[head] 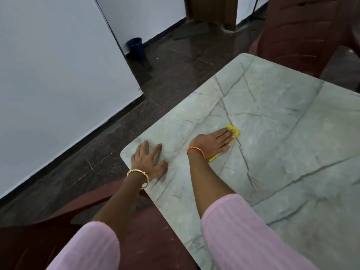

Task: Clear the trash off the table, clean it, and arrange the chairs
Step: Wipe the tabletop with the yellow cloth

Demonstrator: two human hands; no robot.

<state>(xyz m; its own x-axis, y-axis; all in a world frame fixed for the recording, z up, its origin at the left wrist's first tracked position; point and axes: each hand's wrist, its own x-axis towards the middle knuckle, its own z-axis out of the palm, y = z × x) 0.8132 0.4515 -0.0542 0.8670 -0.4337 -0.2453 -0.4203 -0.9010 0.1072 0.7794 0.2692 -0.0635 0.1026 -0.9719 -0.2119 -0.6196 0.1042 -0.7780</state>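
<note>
A grey marble-patterned table (282, 133) fills the right half of the view. My right hand (213, 142) lies flat on a yellow cleaning cloth (234, 133), pressing it against the tabletop; only the cloth's far corner and near edge show. My left hand (149, 162) rests palm down with fingers spread near the table's left corner, holding nothing. A dark red plastic chair (303, 34) stands at the far side of the table. Another dark red chair (148, 227) sits below me at the near edge, partly hidden by my arms.
A dark bin (136, 48) stands on the floor by the white wall (58, 75) at the back left. The dark speckled floor (175, 71) runs between wall and table. A wooden door frame (210, 10) is at the back.
</note>
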